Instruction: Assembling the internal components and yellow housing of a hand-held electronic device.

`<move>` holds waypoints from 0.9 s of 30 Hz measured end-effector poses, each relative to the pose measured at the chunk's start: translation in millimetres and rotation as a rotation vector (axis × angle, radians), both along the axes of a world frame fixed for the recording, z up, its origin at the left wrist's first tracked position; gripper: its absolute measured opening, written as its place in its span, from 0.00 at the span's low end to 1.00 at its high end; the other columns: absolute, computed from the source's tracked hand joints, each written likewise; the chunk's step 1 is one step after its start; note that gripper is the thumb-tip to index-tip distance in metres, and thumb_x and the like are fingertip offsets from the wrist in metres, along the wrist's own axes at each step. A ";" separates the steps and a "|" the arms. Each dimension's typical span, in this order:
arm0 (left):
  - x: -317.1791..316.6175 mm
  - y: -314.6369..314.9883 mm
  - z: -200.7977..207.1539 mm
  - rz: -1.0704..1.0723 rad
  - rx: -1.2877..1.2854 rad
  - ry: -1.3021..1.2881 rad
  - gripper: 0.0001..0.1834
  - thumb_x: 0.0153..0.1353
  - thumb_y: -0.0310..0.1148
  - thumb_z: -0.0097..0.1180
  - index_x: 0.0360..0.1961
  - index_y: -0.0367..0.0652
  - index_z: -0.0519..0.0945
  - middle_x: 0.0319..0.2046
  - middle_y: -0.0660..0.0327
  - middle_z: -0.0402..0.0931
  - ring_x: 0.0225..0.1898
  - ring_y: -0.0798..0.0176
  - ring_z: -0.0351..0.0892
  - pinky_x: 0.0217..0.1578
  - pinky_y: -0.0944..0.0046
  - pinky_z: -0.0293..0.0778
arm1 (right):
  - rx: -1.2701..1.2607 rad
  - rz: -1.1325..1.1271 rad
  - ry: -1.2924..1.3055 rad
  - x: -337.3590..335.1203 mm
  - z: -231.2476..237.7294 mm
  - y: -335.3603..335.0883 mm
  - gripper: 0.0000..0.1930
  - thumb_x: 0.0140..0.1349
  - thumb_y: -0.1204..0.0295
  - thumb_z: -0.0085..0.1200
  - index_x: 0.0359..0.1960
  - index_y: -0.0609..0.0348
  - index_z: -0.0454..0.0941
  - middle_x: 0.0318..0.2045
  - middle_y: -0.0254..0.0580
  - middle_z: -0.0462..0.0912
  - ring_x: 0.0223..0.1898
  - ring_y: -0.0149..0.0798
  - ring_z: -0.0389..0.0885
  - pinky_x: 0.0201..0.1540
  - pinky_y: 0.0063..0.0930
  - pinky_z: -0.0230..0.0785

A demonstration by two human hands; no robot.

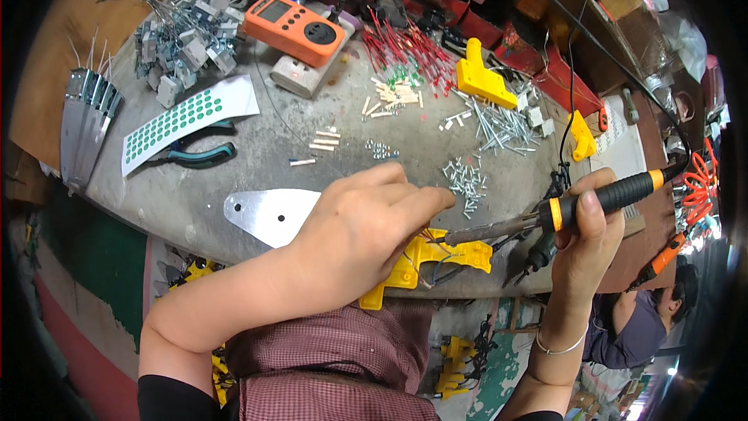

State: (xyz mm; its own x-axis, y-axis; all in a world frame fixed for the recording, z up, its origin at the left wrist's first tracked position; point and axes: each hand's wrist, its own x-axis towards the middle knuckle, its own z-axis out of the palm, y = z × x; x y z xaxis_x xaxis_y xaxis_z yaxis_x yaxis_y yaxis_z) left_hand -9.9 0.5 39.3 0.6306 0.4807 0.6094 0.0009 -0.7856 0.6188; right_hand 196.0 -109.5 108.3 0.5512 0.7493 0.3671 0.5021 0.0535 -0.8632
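Observation:
My right hand grips the black and yellow handle of a soldering iron, its tip pointing left. That tip reaches a yellow plastic housing with thin wires in it, at the bench's near edge. Curled over the housing's left part is my left hand, its fingers closed close to the iron's tip. The fingertips are partly hidden, as is the exact spot where the tip meets the wires. Partly behind my left forearm lies a shiny tapered metal plate with two dark holes.
Small screws, long screws, red-wired parts and pale sticks lie on the bench. An orange meter, green-dotted sticker sheet, pliers and metal blades stand leftward. A person sits at right.

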 end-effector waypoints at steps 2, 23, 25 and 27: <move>0.9 -0.9 -3.9 -0.003 0.004 -0.003 0.20 0.45 0.18 0.65 0.43 0.39 0.81 0.27 0.59 0.80 0.29 0.56 0.76 0.30 0.59 0.74 | 0.009 0.008 -0.008 -0.8 -0.8 -0.4 0.17 0.60 0.55 0.57 0.34 0.57 0.71 0.19 0.27 0.69 0.15 0.18 0.61 0.15 0.13 0.49; -34.0 -6.0 13.1 0.106 -0.045 0.068 0.19 0.40 0.17 0.67 0.38 0.40 0.84 0.28 0.60 0.83 0.29 0.59 0.78 0.33 0.63 0.72 | 0.013 -0.009 -0.066 -5.1 6.4 -3.3 0.17 0.60 0.55 0.55 0.35 0.58 0.71 0.21 0.28 0.69 0.16 0.18 0.61 0.17 0.13 0.47; -35.4 -6.6 11.6 0.100 -0.057 0.081 0.18 0.41 0.17 0.67 0.38 0.40 0.84 0.28 0.60 0.83 0.29 0.59 0.78 0.33 0.63 0.72 | 0.013 -0.009 -0.046 -3.1 9.3 -7.5 0.17 0.60 0.55 0.55 0.34 0.58 0.71 0.20 0.28 0.69 0.16 0.18 0.61 0.16 0.13 0.47; -37.0 -7.9 9.4 0.051 -0.111 0.048 0.19 0.43 0.17 0.67 0.39 0.40 0.84 0.28 0.60 0.83 0.29 0.59 0.78 0.33 0.63 0.72 | 0.012 -0.005 -0.026 -4.8 11.1 -11.8 0.18 0.60 0.55 0.55 0.34 0.59 0.71 0.20 0.29 0.69 0.15 0.18 0.60 0.16 0.13 0.47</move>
State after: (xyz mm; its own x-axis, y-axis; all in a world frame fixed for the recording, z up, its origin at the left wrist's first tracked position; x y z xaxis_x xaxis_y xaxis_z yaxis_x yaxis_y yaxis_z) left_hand -46.9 -7.3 48.7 0.6308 0.5756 0.5204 0.0709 -0.7106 0.7000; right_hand 191.2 -121.3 119.4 0.5447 0.7421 0.3907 0.5248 0.0618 -0.8490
